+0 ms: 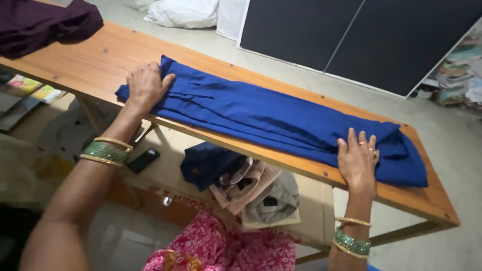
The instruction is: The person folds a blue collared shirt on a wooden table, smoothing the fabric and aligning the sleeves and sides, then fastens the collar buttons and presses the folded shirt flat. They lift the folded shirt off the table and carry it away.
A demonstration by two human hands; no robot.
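Blue garment (pixel 271 118) folded lengthwise, mid-frame across tabletop (pixel 100 60). Left hand (pixel 145 85) flat, fingers spread on its upper-left end; right hand (pixel 357 160) flat on lower-right end. Best: keep palms flat, even pressure, edges aligned.

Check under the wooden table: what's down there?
Under the wooden table: a cardboard box, folded clothes and a black phone on it. The tabletop covers whatever lies farther back.
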